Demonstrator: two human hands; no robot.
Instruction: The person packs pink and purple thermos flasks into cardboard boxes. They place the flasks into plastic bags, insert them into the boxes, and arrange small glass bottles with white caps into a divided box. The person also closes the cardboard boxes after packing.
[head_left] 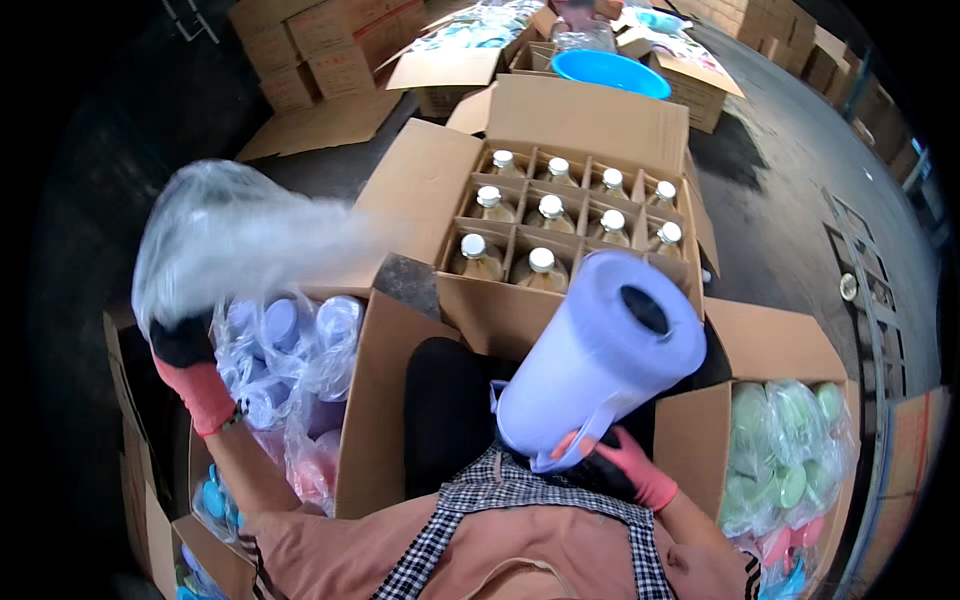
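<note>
Nearest, right hand [628, 462] in a pink glove, fingers curled around the handle of a pale lilac plastic jug [600, 355], tilted with its open mouth up and away. Left hand [190, 365] in a pink-and-black glove, raised, clenched on a crumpled clear plastic bag [235, 235]. Beneath it, a cardboard box of bagged lilac jugs [290, 350]. Farther off, a divided cardboard carton [570, 120] of white-capped glass bottles [545, 265]; beyond, a blue plastic basin [610, 72].

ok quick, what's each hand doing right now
Left hand: closed on a clear plastic bag, raised.
Right hand: closed on the handle of a pale purple jug.
</note>
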